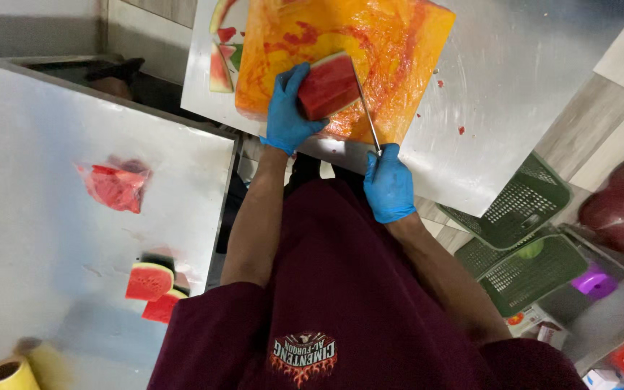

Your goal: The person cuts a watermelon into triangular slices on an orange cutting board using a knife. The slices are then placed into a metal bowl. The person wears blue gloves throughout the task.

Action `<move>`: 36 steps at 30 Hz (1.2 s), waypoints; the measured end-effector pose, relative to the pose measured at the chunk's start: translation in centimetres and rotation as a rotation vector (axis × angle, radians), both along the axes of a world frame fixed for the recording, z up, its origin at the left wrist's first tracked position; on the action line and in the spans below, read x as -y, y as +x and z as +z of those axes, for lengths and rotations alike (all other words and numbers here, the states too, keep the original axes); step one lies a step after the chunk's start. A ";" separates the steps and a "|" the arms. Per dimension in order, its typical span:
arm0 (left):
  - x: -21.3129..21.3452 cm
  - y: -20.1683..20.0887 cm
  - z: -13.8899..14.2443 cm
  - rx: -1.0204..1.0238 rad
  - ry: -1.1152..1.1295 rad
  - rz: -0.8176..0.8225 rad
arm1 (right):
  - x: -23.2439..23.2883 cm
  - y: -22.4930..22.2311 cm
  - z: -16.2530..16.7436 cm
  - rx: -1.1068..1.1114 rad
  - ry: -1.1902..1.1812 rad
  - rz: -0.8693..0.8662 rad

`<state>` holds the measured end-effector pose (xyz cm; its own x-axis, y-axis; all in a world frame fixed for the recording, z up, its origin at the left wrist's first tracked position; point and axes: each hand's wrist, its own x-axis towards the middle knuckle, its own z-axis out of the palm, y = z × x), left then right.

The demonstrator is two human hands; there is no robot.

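My left hand (285, 110), in a blue glove, grips a red watermelon chunk (328, 85) with a green rind edge, resting on an orange cutting board (384, 36). My right hand (388, 184), also gloved in blue, is closed on the handle of a knife (367, 108). Its thin blade runs up along the right side of the chunk, touching it. The board lies on a steel table (500, 79) smeared with red juice.
Watermelon rind scraps (221, 65) lie left of the board. On a second steel counter (30, 238) at left are a plastic-wrapped watermelon piece (117, 186), two cut wedges (149, 282) and a film roll (9, 372). Green baskets (521, 209) stand at right.
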<state>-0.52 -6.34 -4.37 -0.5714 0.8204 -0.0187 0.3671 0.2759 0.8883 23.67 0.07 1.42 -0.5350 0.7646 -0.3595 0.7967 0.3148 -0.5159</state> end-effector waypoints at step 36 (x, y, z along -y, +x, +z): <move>-0.4 -0.1 0.3 0.070 0.009 0.026 | 0.0 -1.0 0.8 0.005 0.073 0.062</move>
<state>-0.61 -5.97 -4.12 -0.5899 0.8058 -0.0522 0.2969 0.2766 0.9140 22.64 0.10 2.21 -0.5803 0.7543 -0.3071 0.7770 0.3999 -0.4862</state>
